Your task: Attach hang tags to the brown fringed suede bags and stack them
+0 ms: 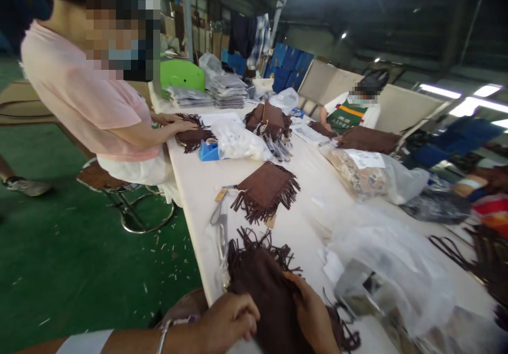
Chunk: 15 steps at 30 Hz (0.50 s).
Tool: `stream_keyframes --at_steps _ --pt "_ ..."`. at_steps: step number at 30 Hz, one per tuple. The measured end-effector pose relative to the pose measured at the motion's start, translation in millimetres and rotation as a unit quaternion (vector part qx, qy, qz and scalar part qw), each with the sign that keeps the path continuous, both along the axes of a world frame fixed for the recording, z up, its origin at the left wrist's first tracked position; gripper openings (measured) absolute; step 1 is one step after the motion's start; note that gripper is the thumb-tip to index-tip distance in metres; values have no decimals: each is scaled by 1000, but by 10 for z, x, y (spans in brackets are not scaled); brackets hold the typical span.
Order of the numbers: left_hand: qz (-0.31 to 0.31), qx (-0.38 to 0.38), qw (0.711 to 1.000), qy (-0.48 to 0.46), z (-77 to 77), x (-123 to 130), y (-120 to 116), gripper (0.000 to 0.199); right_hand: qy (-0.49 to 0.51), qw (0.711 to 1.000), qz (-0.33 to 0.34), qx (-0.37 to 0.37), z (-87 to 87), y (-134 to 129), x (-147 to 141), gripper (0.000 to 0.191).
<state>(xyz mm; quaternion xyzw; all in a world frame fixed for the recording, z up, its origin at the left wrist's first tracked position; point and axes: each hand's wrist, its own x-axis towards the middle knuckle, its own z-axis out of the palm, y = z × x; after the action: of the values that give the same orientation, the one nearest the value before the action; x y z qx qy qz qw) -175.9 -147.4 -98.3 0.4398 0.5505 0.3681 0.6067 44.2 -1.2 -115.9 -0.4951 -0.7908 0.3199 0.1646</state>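
Observation:
A dark brown fringed bag (264, 274) lies on the near edge of the white table, below me. My right hand (313, 311) grips its right side, with one finger or the thumb stretched along the top surface. My left hand (232, 317), wearing a bracelet at the wrist, is curled over the bag's left side. Its fingers are drawn together, and what they may hold is hidden. Just beyond lies a second brown fringed pouch (264, 184) with a paper tag (221, 194) at its left corner and a strap beside it.
Clear plastic bags (389, 259) crowd the right side. Further up the table (190, 195) are a white plastic bundle (238, 139), a blue tape dispenser (208, 150) and stacked packages (226, 90). One co-worker (91, 89) handles a fringed bag at left; another (351, 110) sits across.

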Motion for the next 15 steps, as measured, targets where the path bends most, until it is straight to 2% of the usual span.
stream_keyframes --at_steps 1,3,5,7,9,11,13,15 --pt "22 42 996 74 55 -138 55 23 -4 1000 0 1 -36 -1 13 44" --pt "43 128 970 203 110 -393 153 23 -14 1000 -4 -1 -87 -11 48 43" --pt "21 206 930 304 95 -584 214 25 -26 1000 -10 -13 -102 -24 103 44" --pt "-37 261 882 389 35 -702 236 28 -40 998 -15 -37 -92 -49 180 45" --pt "-105 284 833 464 -43 -766 236 33 -55 996 -24 -60 -71 -96 257 48" --pt "-149 286 792 518 -117 -799 239 27 -65 994 -48 -75 -44 -172 303 54" --pt "-165 289 770 544 -172 -817 263 11 -56 991 -66 -100 1 -267 294 59" --pt "-159 295 768 546 -181 -829 304 7 -11 988 -43 -148 84 -358 235 57"
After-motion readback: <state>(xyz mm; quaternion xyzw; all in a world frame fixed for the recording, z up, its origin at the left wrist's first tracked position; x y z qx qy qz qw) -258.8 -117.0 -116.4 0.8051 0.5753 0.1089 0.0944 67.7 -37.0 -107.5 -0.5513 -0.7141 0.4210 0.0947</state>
